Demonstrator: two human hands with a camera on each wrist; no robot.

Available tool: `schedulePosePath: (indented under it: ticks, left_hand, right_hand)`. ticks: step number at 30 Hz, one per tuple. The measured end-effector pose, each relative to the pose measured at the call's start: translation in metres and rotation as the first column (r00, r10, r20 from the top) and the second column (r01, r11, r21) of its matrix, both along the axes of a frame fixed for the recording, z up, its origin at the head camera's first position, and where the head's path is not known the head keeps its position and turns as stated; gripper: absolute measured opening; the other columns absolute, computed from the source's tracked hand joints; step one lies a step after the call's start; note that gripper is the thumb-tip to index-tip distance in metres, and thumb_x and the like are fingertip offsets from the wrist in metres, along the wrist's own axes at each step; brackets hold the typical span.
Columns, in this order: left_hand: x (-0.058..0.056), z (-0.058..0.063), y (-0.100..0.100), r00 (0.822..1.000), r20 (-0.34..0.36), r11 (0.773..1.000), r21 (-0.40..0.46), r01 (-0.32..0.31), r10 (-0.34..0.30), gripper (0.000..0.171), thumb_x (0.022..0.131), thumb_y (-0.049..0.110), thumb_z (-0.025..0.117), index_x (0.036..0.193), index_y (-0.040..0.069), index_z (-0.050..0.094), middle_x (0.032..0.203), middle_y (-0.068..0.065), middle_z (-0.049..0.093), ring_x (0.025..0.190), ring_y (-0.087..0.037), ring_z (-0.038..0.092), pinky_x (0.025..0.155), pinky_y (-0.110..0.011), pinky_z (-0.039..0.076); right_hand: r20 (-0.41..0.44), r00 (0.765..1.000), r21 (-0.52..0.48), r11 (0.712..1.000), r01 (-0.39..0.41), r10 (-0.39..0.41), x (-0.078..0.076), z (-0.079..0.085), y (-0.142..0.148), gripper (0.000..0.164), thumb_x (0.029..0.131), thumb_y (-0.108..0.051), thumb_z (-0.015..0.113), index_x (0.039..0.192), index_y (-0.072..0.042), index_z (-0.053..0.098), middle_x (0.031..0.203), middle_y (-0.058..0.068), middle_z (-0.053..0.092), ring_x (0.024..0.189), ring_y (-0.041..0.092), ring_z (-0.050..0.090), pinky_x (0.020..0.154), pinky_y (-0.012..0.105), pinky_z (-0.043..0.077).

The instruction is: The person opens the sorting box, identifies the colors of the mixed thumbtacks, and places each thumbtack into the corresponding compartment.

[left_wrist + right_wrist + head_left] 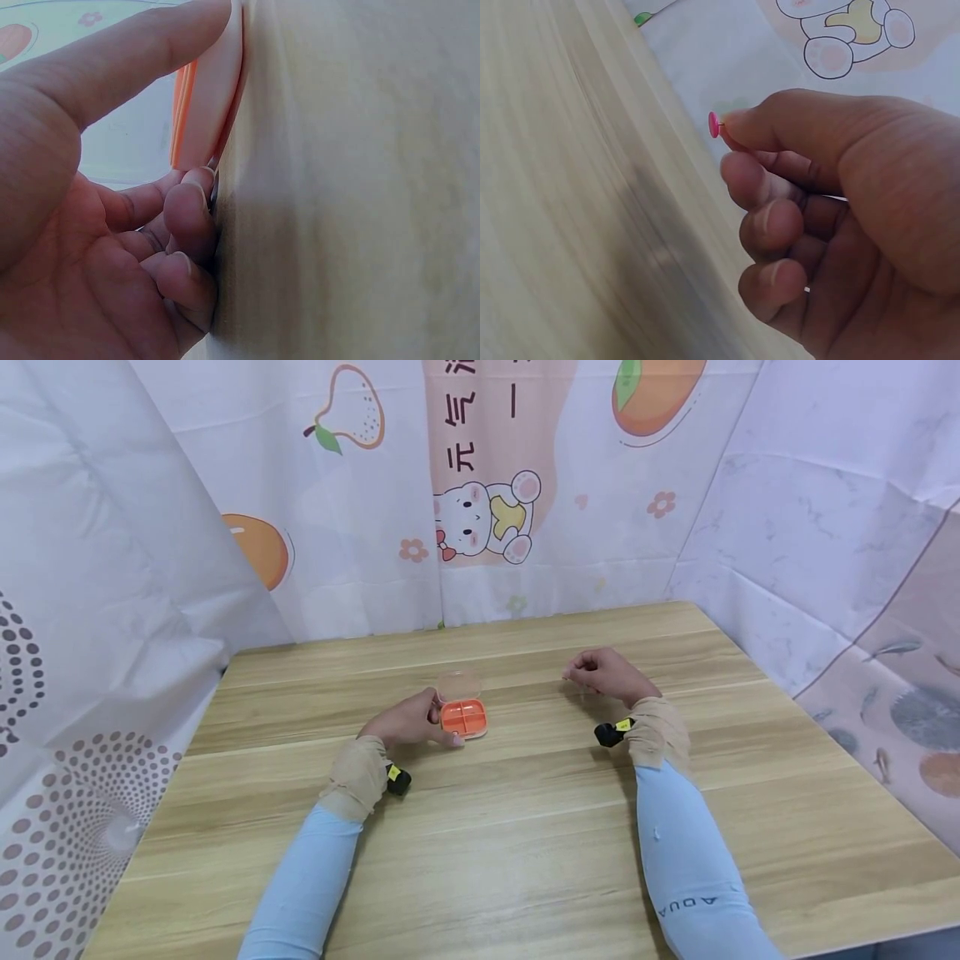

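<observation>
A small orange pill box (464,718) with a pale base lies on the table, its compartments facing up. Its clear lid (459,685) is flipped open toward the back. My left hand (408,720) holds the box from its left side, thumb along the near edge and fingers by the far left side. Seen close, the left thumb (150,56) lies on the pale wall of the box (214,90). My right hand (609,674) is above the table to the right, and its thumb and forefinger pinch the thin metal shaft of a pink thumbtack (714,125), head outward.
The wood-grain table (495,843) spreads under both arms. A printed curtain (360,518) hangs along its back edge, with more sheeting at the left and right. A small black camera (611,734) is strapped at the right wrist, another (398,780) at the left.
</observation>
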State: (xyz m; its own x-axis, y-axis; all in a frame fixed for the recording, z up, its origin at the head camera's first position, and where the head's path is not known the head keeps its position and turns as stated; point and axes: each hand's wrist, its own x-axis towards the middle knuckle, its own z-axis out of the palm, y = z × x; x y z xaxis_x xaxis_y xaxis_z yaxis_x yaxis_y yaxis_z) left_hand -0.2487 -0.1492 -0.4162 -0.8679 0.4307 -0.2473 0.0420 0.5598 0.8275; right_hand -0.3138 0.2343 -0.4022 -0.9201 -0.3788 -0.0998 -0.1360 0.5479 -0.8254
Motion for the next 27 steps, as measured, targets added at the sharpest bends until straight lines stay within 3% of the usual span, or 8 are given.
schedulePosePath:
  ticks: [11,27]
  left_hand:
    - [0.000,0.000,-0.001,1.000,-0.010,0.999,-0.032,-0.003,0.003,0.063,0.079,0.024,0.091,0.120,0.003,0.048,0.099,-0.007,0.050,0.090,-0.021,0.044,0.077,-0.034,0.038]
    - [0.001,0.000,0.000,1.000,-0.017,1.000,-0.019,-0.007,0.007,0.062,0.079,0.023,0.091,0.118,0.002,0.048,0.097,-0.007,0.049,0.088,-0.020,0.043,0.075,-0.033,0.037]
  right_hand:
    - [-0.054,0.998,0.046,0.998,-0.031,0.034,-0.002,-0.005,-0.011,0.023,0.106,-0.018,0.056,0.113,-0.003,0.072,0.092,0.018,0.064,0.066,0.017,0.047,0.059,0.030,0.041]
    - [-0.066,0.994,0.076,0.994,-0.079,0.084,-0.002,-0.005,-0.026,0.022,0.106,-0.018,0.056,0.111,-0.004,0.073,0.091,0.015,0.066,0.063,0.017,0.047,0.057,0.030,0.041]
